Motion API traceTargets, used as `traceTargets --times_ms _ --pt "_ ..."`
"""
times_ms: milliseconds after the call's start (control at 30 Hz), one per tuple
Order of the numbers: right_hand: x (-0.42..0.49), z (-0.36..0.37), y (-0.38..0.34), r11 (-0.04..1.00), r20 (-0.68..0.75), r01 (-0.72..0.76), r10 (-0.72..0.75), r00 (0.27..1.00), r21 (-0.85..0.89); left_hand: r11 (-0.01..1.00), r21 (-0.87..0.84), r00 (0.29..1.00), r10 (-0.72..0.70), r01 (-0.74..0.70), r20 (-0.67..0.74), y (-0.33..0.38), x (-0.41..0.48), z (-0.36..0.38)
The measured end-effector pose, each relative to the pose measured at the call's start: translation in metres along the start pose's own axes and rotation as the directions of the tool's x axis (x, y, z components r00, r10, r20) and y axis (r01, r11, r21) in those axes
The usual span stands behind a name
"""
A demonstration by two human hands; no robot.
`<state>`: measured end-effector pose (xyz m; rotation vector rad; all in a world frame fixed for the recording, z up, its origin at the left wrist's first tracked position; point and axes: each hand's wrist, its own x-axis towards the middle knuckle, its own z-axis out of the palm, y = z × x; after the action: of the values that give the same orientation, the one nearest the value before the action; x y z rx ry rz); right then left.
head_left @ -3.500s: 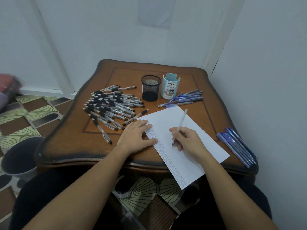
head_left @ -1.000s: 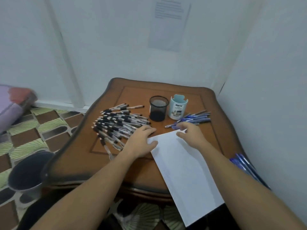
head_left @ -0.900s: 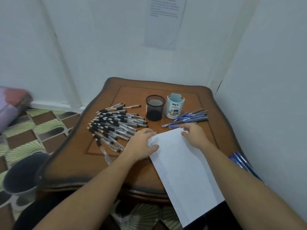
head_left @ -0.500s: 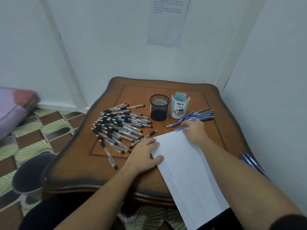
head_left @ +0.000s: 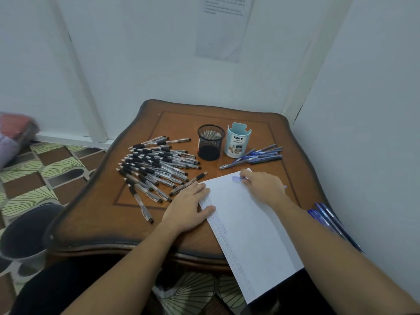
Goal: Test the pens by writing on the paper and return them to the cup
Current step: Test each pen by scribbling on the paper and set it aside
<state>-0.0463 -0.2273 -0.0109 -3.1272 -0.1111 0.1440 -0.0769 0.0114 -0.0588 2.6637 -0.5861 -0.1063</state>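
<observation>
A white sheet of paper [head_left: 247, 226] lies slanted on the wooden table [head_left: 102, 212], with rows of small marks down its left edge. My left hand [head_left: 188, 208] rests flat on that edge, fingers spread. My right hand [head_left: 263, 187] sits at the paper's far corner, shut on a blue pen [head_left: 236, 178] whose end pokes out past my fingers. Behind the paper stand a black mesh cup [head_left: 210, 142] and a light blue organizer cup [head_left: 237, 140]. Blue pens [head_left: 256, 155] lie right of the cups. A big heap of black-grip pens [head_left: 156, 167] covers the table's left half.
More blue pens [head_left: 327, 219] lie at the table's right edge, close to the white wall. A dark bucket [head_left: 25, 233] stands on the patterned floor at the left. The paper's near end hangs over the table's front edge.
My right hand left off writing, reached to the blue pens by the cups, and has come back to the paper's far corner holding a blue pen. My left hand stayed on the paper.
</observation>
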Motion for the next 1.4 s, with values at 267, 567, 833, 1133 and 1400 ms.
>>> traceTargets --times_ms 267,567,833,1133,1400 --pt "-0.017 -0.003 0.001 0.995 0.051 -0.095 0.093 0.994 0.038 0.999 0.043 0.997 0.001 -0.004 0.078 0.005 -0.008 -0.006" --pt "-0.037 -0.009 0.017 0.77 -0.03 -0.153 0.217 0.976 0.619 0.993 0.117 0.996 0.002 -0.013 0.093 0.007 -0.023 -0.006" --pt "-0.069 -0.003 -0.013 -0.244 0.154 -0.09 0.254 0.955 0.966 0.994 0.107 0.996 -0.027 0.018 0.083 0.01 -0.025 -0.007" --pt "-0.087 0.025 -0.032 0.12 0.047 -0.067 0.16 0.986 0.991 0.994 0.101 0.997 -0.056 0.051 0.053 0.006 -0.021 -0.001" --pt "-0.103 0.03 -0.037 0.104 0.078 -0.083 0.046 0.996 0.991 0.992 0.104 0.997 -0.072 0.068 0.04 0.005 -0.019 0.001"
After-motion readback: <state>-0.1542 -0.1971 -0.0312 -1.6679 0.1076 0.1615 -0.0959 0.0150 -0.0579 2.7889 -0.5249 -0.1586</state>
